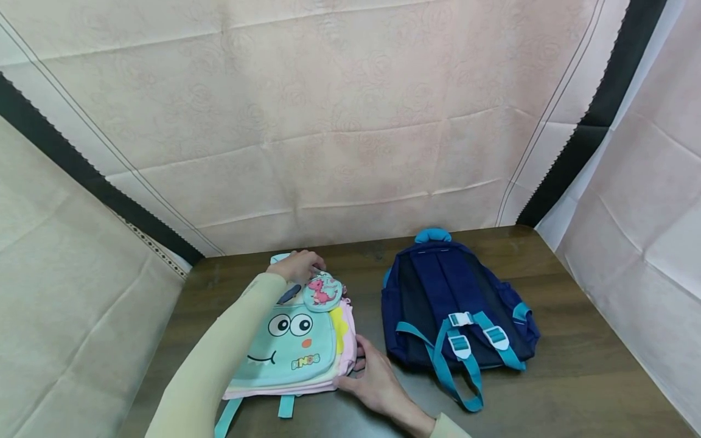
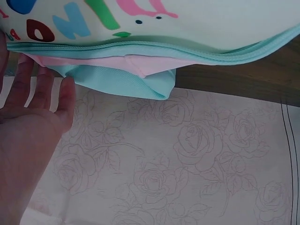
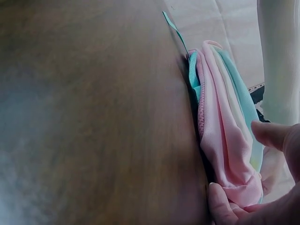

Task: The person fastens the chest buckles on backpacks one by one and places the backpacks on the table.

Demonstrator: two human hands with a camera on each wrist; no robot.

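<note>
A small mint and pink backpack with a cartoon face lies on the table, its front upward. My left hand reaches over its top edge, by a round dinosaur charm. In the left wrist view, several fingers lie along the mint zipper; the thumb and the foremost fingertips are out of sight, so any pinch there cannot be seen. My right hand grips the lower right side. Its thumb and fingers lie around the folded pink side in the right wrist view.
A navy backpack with blue straps lies to the right on the brown table. Mint straps stick out below the small backpack. Pale patterned cloth hangs behind and at both sides.
</note>
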